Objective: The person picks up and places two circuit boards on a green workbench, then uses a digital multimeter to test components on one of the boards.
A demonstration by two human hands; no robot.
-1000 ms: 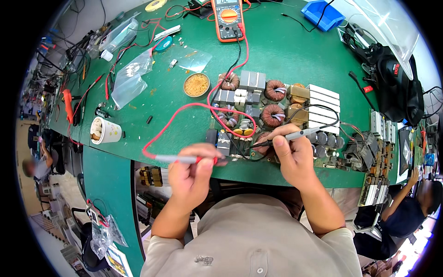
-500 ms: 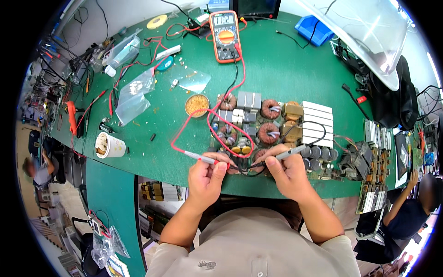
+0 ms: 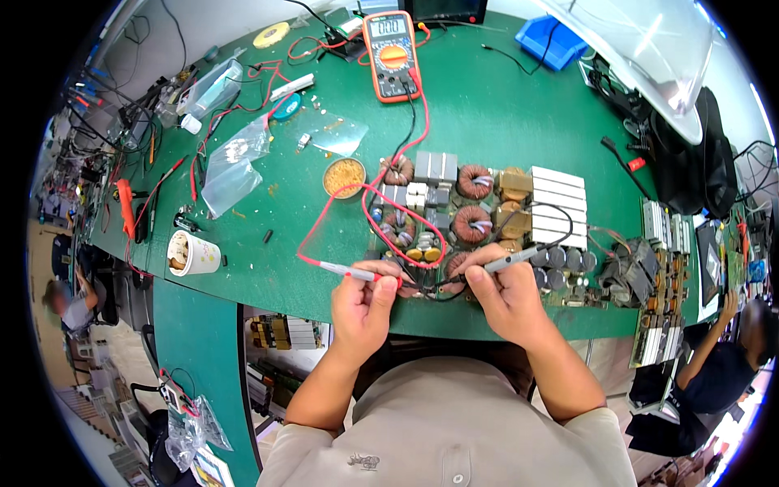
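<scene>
Circuit board (image 3: 473, 223), right of centre in the frame, lying on the green bench (image 3: 479, 105), and both hands are down at its near edge! Left hand (image 3: 361, 312) pinches the red-lead probe (image 3: 347, 270) from the lower left; right hand (image 3: 513, 302), fingers closed too, grips the black-lead probe (image 3: 513, 259) like a pen. Both tips point inward, close together, but whether they touch metal I can't tell; fingers and dark parts crowd the spot. Up at top centre sits the multimeter (image 3: 393, 55), screen lit.

How to play this well? Looks like a two-point reading, so steadiness is everything, I'd say: fingers behind the collars, tips well apart from each other, each pressed firmly onto one joint. A slip could bridge neighbouring contacts. Watch that red lead (image 3: 312, 231), looping over the board's left side; slack there is wise, a tug isn't. Hold contact, then glance up at the display!
</scene>
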